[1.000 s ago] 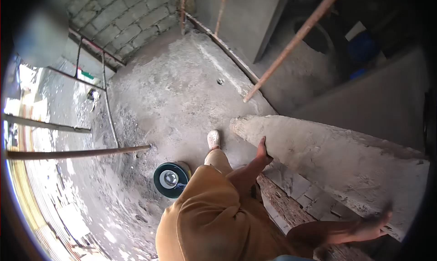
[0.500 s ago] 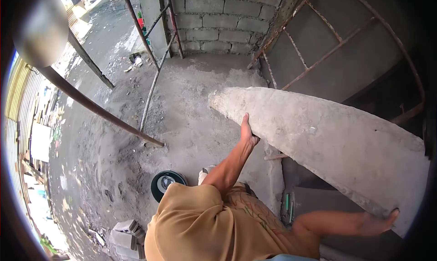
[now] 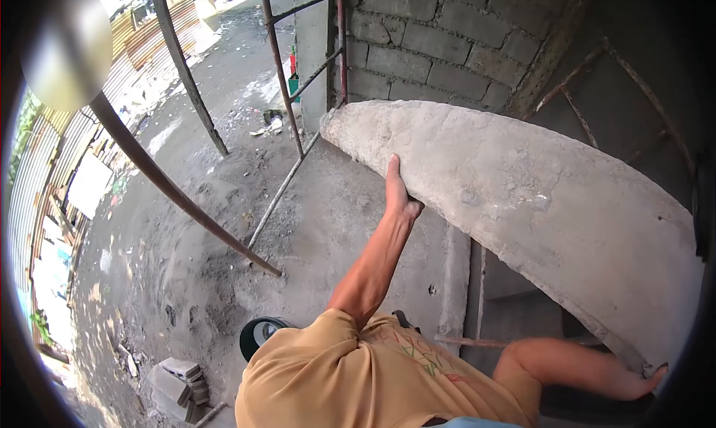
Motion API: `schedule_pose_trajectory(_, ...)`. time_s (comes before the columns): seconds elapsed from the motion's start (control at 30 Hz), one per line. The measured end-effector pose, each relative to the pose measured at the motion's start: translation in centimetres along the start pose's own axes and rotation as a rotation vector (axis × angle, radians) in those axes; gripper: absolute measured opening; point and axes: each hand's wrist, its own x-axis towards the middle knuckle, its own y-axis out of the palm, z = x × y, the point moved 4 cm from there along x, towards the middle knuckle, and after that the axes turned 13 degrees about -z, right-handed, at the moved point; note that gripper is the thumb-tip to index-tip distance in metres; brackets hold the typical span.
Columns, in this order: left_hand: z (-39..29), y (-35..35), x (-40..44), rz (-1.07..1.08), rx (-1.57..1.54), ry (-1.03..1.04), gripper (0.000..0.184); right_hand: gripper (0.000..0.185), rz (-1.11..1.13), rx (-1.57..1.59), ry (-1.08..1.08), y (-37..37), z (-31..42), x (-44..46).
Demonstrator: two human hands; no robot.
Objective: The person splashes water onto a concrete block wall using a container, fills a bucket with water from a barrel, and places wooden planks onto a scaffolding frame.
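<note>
Holding a long board [image 3: 514,193] slantwise before us, we grip its near edge: right hand [image 3: 643,384], left hand [image 3: 400,197] (nearer the far end).

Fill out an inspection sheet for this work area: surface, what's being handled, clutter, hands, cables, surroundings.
Surface: grey floor, rough and uneven toward picture left.
Job's things: long pale board, held in both hands, rough-edged.
Clutter: piled blocks at lower left; dark green bucket, partly hidden by the shirt.
Hands: left hand grips the near edge, thumb on top; right hand at the right end.
Cables: nothing seen.
Surroundings: block wall, ladder-like metal frame, slanting pole.
</note>
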Motion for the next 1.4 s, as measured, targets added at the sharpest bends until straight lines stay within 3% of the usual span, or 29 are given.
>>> schedule_pose_trajectory(0.2,-7.1,7.6,6.6,0.034,-0.013,0.042,0.075,0.040,0.031,0.126,0.020,6.2,-4.4,-6.5)
schedule_pose_trajectory(0.37,-14.8,12.6,14.3,0.235,-0.058,0.077,0.065,0.039,0.048,0.147,0.043,11.1,-8.0,-13.4)
schedule_pose_trajectory(0.6,-22.7,11.7,26.9,0.212,-0.061,0.178,0.063,0.038,0.013,0.212,0.115,12.8,-14.8,-20.3)
schedule_pose_trajectory(0.67,-23.9,11.2,29.5,0.224,-0.075,0.221,0.060,0.039,-0.045,0.233,0.281,13.0,-18.7,-22.9)
schedule_pose_trajectory(0.83,-28.6,9.7,36.5,0.159,-0.141,0.344,0.056,0.050,-0.108,0.040,0.178,17.6,-23.9,-33.4)
schedule_pose_trajectory(1.2,-39.1,7.1,49.1,0.027,-0.052,0.519,0.064,0.068,0.008,0.250,0.716,22.0,-36.6,-49.9)
schedule_pose_trajectory(1.27,-40.9,7.0,51.0,0.048,-0.084,0.432,0.066,0.071,0.028,0.179,0.639,22.5,-38.1,-53.2)
schedule_pose_trajectory(1.37,-44.0,6.9,52.9,-0.075,-0.017,0.576,0.067,0.071,0.134,0.325,0.912,22.9,-39.9,-58.3)
schedule_pose_trajectory(1.4,-45.0,5.4,54.8,-0.004,0.000,0.430,0.072,0.071,0.150,0.320,0.935,22.5,-40.8,-59.2)
